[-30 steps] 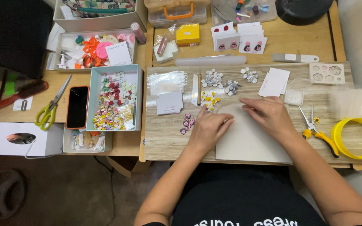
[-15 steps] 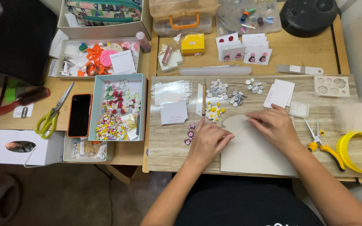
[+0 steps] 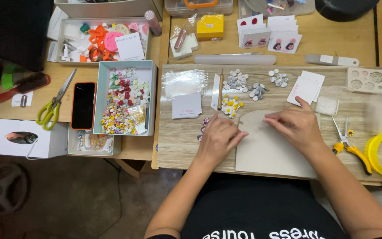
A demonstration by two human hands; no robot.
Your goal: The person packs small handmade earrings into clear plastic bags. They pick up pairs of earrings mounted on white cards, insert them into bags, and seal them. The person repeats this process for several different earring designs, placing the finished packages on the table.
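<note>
**Both hands on the grey sheet**

The grey sheet [image 3: 273, 150] lies flat at the near edge of the tabletop [image 3: 328, 42]; the left hand [image 3: 219, 138] rests palm-down at the sheet's left edge, fingers loosely together, holding nothing visible; the right hand [image 3: 295, 126] presses on the sheet's upper part, fingertips drawn together, whether pinching something I cannot tell; yellow-handled pliers [image 3: 350, 145] lie right of the sheet; yellow flower pieces [image 3: 231, 106] sit just above its top-left corner.
</note>
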